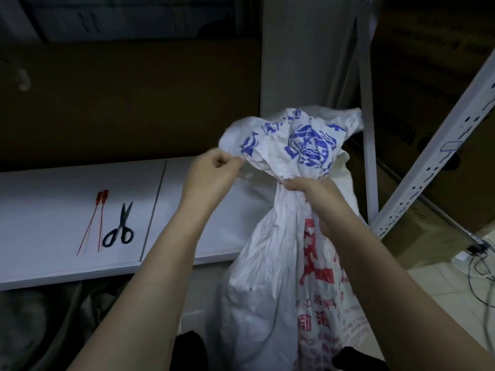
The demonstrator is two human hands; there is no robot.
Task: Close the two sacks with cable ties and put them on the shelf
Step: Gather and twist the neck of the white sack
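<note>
A white woven sack [270, 277] with red and blue print stands upright in front of the white shelf board [53, 199]. My right hand [316, 195] is clenched around its gathered neck. My left hand [211, 172] pinches the loose edge of the bunched top [289, 137], which flares out above the neck. Two red cable ties [93, 223] lie side by side on the shelf board at the left. A second pale sack [345, 178] shows partly behind the first one.
Black scissors [121, 227] lie right of the ties on the board. A perforated white shelf upright [439, 153] slants at the right, with cardboard boxes [434, 76] behind it. Cables [479, 266] trail on the tiled floor at the right. Grey bundles [40, 325] sit under the board.
</note>
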